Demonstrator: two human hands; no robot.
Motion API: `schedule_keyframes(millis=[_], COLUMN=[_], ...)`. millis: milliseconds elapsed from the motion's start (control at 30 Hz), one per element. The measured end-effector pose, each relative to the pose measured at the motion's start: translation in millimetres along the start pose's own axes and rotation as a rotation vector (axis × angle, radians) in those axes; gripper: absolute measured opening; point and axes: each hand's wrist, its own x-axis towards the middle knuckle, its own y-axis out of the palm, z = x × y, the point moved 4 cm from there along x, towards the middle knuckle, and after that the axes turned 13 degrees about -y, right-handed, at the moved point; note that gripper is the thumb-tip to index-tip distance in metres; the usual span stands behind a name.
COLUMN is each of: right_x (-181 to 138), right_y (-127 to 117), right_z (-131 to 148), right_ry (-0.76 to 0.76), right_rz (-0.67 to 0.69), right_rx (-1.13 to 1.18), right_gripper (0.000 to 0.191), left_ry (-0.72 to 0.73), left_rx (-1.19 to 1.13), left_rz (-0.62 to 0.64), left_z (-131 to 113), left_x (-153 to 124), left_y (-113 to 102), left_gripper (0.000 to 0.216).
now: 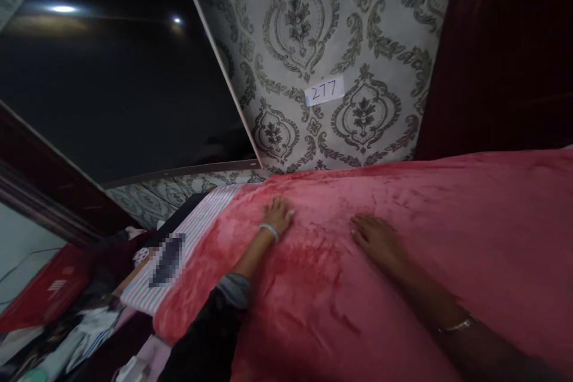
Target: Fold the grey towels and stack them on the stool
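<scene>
A red plush blanket [308, 286] is spread over a raised flat surface, with ripples and darker brushed patches in its pile. My left hand [277, 216] lies on it near the far edge, fingers spread, a band around the wrist. Farther right, my right hand [376, 240] rests palm down on the same blanket with its fingers stretched out. Neither hand holds anything. Beyond the blanket's left side shows a striped cloth [208, 215], partly covered by it.
A large dark screen [134, 83] hangs at the upper left. Patterned wallpaper [295, 18] bears a paper label [324, 91] reading 277. Dark red panelling [505, 54] stands at right. A pixelated dark item [168, 261] lies on the striped cloth; a red bag [49, 286] and clothes [89, 334] lie lower left.
</scene>
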Motion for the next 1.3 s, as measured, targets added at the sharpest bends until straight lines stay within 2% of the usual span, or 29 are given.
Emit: schedule_keyframes(millis=[133, 200, 267, 400, 500, 667, 767, 900, 1033, 1100, 1167, 1233, 1300], right_x=[2.3, 3.0, 3.6, 5.1, 6.3, 6.1, 6.4, 16.1, 37.1, 47.2, 53.7, 54.2, 47.6], right_y=[-5.4, -8.0, -9.9, -10.6, -10.2, -10.5, -12.3, -11.7, -2.7, 1.4, 0.8, -7.7, -25.5], right_z=[3.4, 5.0, 6.7, 7.8, 6.5, 5.0, 10.6, 25.7, 31.7, 21.3, -2.6, -39.1, -83.2], right_ry=[0.043, 0.067, 0.074, 0.076, 0.071, 0.064, 0.048, -0.006, -0.133, -0.191, -0.190, -0.101, 0.082], right_rz=[0.012, -0.004, -0.032, -0.049, -0.043, -0.009, 0.077, 0.230, 0.316, 0.343, 0.372, 0.398, 0.403], right_rx=[0.010, 0.019, 0.024, 0.036, 0.047, 0.036, -0.028, -0.075, -0.022, -0.017, -0.052, -0.120, -0.200], right_gripper=[0.044, 0.045, 0.044, 0.043, 0.044, 0.047, 0.050, 0.054, 0.054, 0.055, 0.056, 0.057, 0.056], left_ry=[0.244, 0.310, 0.338, 0.349, 0.321, 0.139, 0.067, 0.121, 0.138, 0.142, 0.143, 0.148, 0.152], left_rx=[-0.089, -0.122, -0.115, -0.091, -0.105, -0.183, -0.179, -0.128, -0.099, -0.075, -0.054, -0.048, -0.053], left_rz=[0.051, 0.078, 0.087, 0.049, 0.047, -0.070, -0.084, 0.009, 0.023, 0.034, 0.054, 0.065, 0.062], left_z=[-78.1, -100.0, -109.7, -110.4, -108.2, -95.9, -86.7, -86.1, -89.0, -90.0, -90.6, -91.0, -91.4], left_x=[-13.3, -19.4, -22.5, -21.4, -18.4, -9.2, -2.6, 1.3, 2.7, 4.4, 6.5, 8.3, 9.3], left_y=[4.4, 10.0, 18.5, 31.8, 33.4, 22.0, 19.5, 23.2, 24.3, 25.2, 26.3, 26.7, 26.2], left_gripper=[0.062, 0.063, 0.063, 0.064, 0.065, 0.063, 0.060, 0.059, 0.061, 0.062, 0.062, 0.062, 0.062])
